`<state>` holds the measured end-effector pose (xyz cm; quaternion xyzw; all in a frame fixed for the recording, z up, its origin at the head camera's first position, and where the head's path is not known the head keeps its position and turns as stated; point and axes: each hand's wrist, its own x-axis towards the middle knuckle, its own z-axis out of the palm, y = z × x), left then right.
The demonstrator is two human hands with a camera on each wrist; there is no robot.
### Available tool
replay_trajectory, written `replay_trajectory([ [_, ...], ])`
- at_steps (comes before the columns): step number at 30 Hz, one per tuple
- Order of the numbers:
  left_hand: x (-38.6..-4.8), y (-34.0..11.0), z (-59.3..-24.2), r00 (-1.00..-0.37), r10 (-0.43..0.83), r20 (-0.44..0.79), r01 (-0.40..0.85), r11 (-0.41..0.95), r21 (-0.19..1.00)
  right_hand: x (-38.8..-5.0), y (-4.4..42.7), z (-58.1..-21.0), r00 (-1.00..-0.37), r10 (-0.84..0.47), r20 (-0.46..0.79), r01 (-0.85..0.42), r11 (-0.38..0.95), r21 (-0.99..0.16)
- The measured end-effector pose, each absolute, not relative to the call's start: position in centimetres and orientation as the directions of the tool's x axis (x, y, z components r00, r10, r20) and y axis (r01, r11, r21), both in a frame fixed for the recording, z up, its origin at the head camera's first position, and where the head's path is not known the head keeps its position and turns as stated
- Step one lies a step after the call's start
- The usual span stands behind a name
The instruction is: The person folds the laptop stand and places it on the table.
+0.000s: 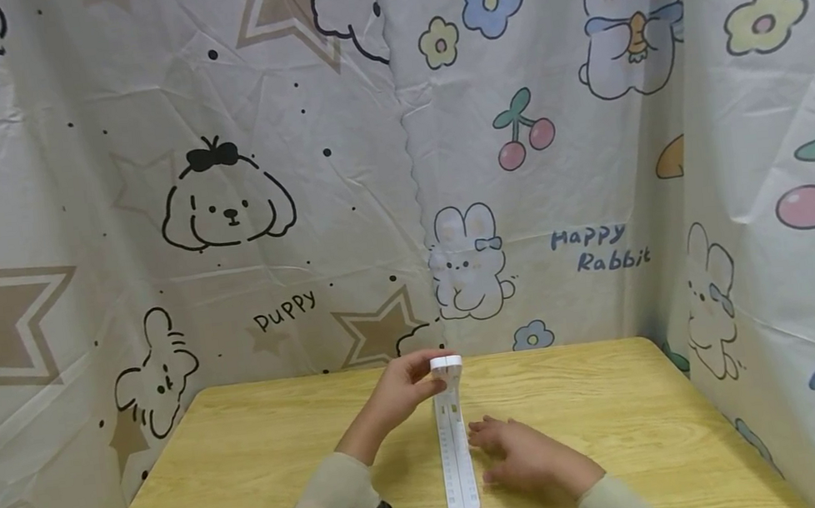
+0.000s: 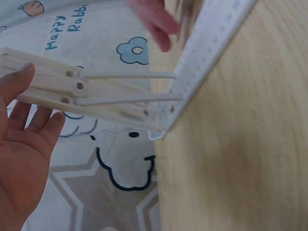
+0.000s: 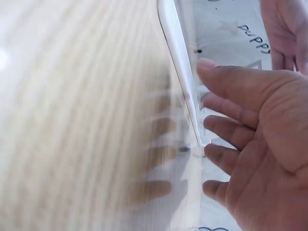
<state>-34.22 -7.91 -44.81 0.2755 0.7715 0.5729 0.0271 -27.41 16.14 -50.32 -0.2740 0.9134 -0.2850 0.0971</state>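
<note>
A white plastic folding stand (image 1: 458,466) is on the wooden table, its long slim base pointing toward me and its upright part raised at the far end. Two thin struts (image 2: 130,99) link the upright part to the base in the left wrist view. My left hand (image 1: 402,390) pinches the upright part near its top, thumb on one side and fingers on the other. To the right of the base, my right hand (image 1: 526,452) hovers with fingers spread and holds nothing. The right wrist view shows its fingers (image 3: 231,130) apart from each other.
The light wooden table (image 1: 265,463) spreads out on both sides of the stand. A patterned curtain (image 1: 342,211) hangs behind the table's far edge, and more of it hangs along the left and right sides.
</note>
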Motion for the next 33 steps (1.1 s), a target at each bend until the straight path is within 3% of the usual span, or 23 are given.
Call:
replay_trajectory([
  [7, -34.0, -9.6, -46.5, -0.887, 0.358, 0.291, 0.393, 0.254, 0.884, -29.7, 16.5, -50.8, -0.851, -0.523, 0.048, -0.433, 0.648, -0.627],
  [14, -34.2, -10.4, -48.3, -0.925, 0.308, 0.222, 0.331, 0.368, 0.869, -31.4, 16.4, -51.2, -0.884, -0.447, 0.138, -0.426, 0.646, -0.633],
  [22, -34.7, -10.3, -50.0, -0.925, 0.348, 0.155, 0.32, 0.489, 0.811, -33.2, 16.1, -52.0, -0.919, -0.368, 0.142, -0.364, 0.651, -0.666],
  [33, -35.8, -9.1, -51.4, -0.917, 0.37, 0.147, 0.346, 0.558, 0.754, -35.4, 15.5, -53.1, -0.896, -0.4, 0.194, -0.416, 0.601, -0.683],
])
